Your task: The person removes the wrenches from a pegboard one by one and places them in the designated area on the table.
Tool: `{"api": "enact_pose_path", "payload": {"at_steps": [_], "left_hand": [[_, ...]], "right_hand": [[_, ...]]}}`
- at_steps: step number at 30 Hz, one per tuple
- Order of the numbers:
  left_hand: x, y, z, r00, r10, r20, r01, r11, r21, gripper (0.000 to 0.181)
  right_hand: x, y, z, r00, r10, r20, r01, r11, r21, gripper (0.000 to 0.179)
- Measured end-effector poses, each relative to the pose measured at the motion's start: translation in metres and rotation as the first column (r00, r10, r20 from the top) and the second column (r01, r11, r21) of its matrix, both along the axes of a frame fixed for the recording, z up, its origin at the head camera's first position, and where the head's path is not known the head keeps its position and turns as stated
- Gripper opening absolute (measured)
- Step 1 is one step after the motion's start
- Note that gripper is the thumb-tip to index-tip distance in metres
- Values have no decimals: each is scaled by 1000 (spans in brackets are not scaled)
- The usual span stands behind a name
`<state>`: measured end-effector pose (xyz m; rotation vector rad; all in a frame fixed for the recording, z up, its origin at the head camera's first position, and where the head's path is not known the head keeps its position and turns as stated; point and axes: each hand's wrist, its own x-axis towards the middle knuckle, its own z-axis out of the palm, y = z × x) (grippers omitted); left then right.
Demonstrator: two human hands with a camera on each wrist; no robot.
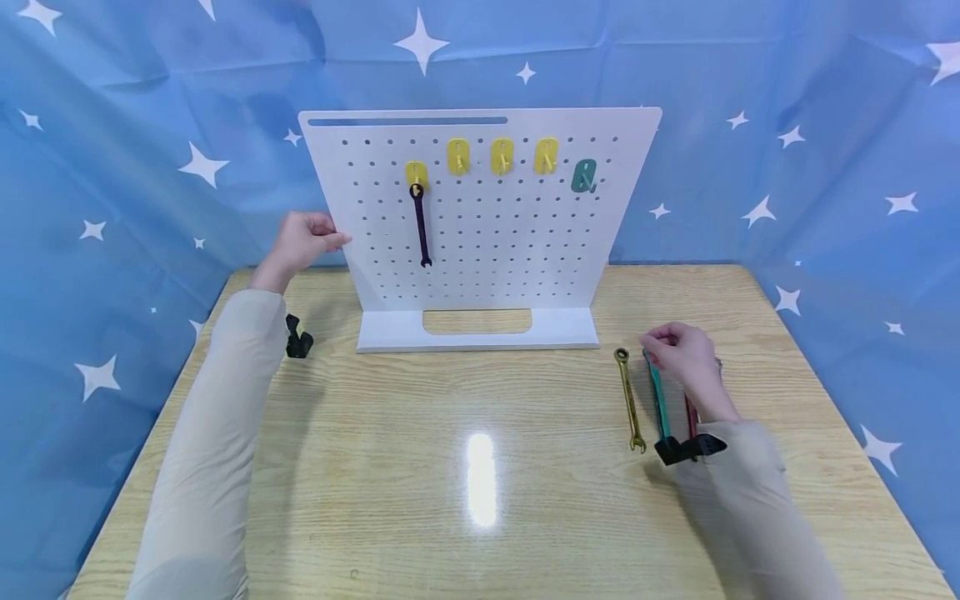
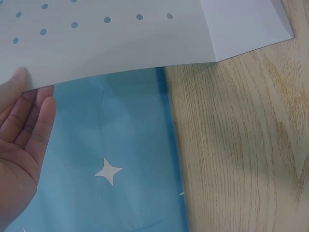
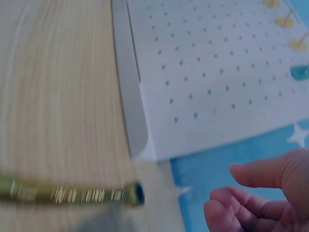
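A white pegboard (image 1: 480, 250) stands upright at the back of the table. My left hand (image 1: 306, 240) pinches its left edge, thumb (image 2: 19, 79) on the front face and fingers behind. From the leftmost yellow hook (image 1: 416, 172) hangs a dark purple wrench (image 1: 422, 229). My right hand (image 1: 684, 354) hovers by the upper end of a green wrench (image 1: 657, 396); its fingers are loosely curled with the thumb apart, and nothing shows between them. Left of it lies a gold wrench (image 1: 630, 400), blurred in the right wrist view. A red wrench (image 1: 691, 414) is partly hidden behind the right hand.
Three more yellow hooks (image 1: 502, 156) and a green hook (image 1: 584, 176) sit on the pegboard's upper part. The wooden table (image 1: 420, 467) reaches to a blue star-patterned cloth (image 1: 247, 75) behind and at both sides. Black camera mounts (image 1: 690, 448) are on both wrists.
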<state>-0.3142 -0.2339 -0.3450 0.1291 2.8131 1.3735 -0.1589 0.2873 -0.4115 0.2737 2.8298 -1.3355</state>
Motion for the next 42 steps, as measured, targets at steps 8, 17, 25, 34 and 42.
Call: {"api": "enact_pose_path", "payload": {"at_steps": [8,17,25,34,42], "left_hand": [[0,0,0,1000,-6,-12,6,1000,6,26],[0,-1,0,1000,-6,-14,6,1000,9,27],[0,0,0,1000,2,-20,-2,1000,1,25],[-1,-1,1,1000,-5,-25,5,1000,1,26],[0,0,0,1000,1,-27,-2,1000,-10,25]], "right_hand": [[-19,-34,10,999,38,-28,-39,998,-39,26],[-38,-70,18,997,56,-45,-62,989,-133,23],[-56,-103,26,995,77,-65,-90,969,-230,21],[-74,-142,35,982,145,-118,-173,943,-283,19],[-85,-179,41,952,253,-171,-293,913,-282,24]]}}
